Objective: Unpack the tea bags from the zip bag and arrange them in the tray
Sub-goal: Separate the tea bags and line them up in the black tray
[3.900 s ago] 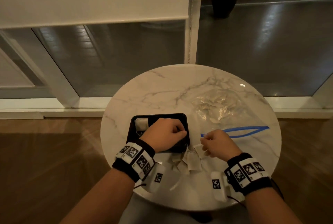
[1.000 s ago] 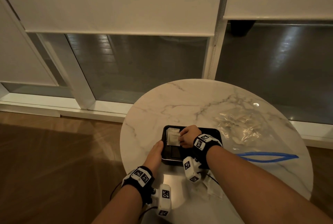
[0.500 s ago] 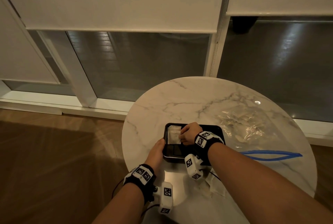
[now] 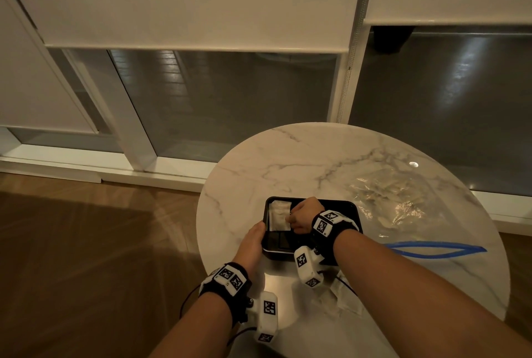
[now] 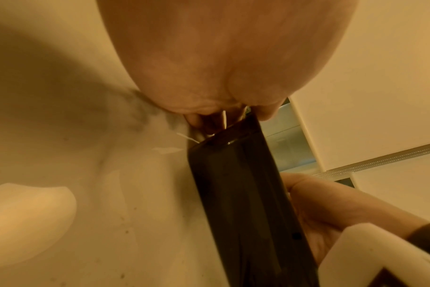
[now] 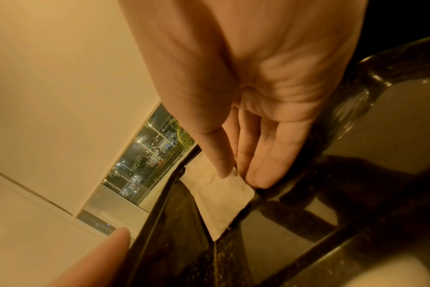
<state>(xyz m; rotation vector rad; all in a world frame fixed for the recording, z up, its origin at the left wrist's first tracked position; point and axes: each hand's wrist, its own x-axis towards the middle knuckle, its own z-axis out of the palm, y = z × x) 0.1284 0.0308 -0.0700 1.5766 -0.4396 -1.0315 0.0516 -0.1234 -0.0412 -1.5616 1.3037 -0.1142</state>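
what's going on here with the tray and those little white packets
A person is filling a black rectangular tray on a round white marble table with white paper tea bags. The right hand pinches a tea bag at the tray's left end, setting it in. The left hand grips the tray's near-left edge to steady it. The clear plastic zip bag with a blue seal lies to the right, and loose tea bags wait under the right forearm.

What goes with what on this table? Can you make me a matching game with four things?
Things:
1. tea bag
2. tray
3. zip bag
4. left hand

Places or states:
A. black, on the marble table
B. clear and crinkly, right of the tray
C. holding the tray's left edge
D. white, inside the tray, pinched by the right hand

Pairs: 1-D, 2-A, 3-B, 4-C
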